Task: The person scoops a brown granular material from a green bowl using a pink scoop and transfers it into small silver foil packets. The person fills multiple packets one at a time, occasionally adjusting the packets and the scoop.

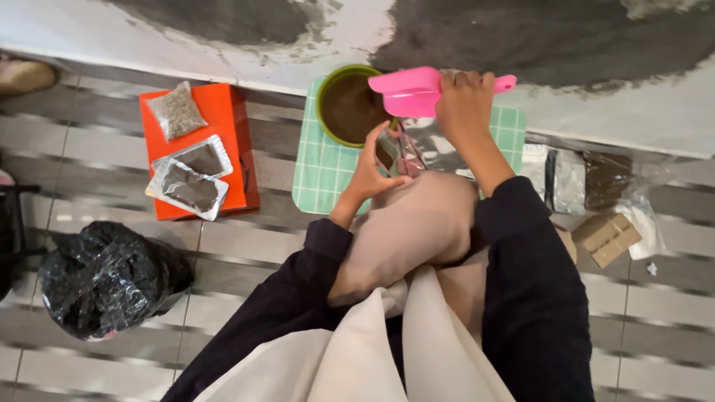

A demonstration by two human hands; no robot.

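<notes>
My right hand (pixel 465 104) grips the handle of a pink plastic scoop (pixel 410 91), held over the edge of a green pot (pixel 328 89) filled with dark soil. My left hand (pixel 372 167) holds open the top of a silvery foil pouch (pixel 417 145) just below the scoop. Pot and pouch sit on a pale green checked mat (pixel 316 175). My bent knee (pixel 417 223) in beige cloth lies under both forearms.
An orange box (pixel 227 112) at left carries a bag of seeds (pixel 175 112) and two foil packets (pixel 190 175). A black plastic bag (pixel 108 275) lies lower left. More foil packets (pixel 570 179) and brown blocks (pixel 607 238) lie right. A stained wall runs along the top.
</notes>
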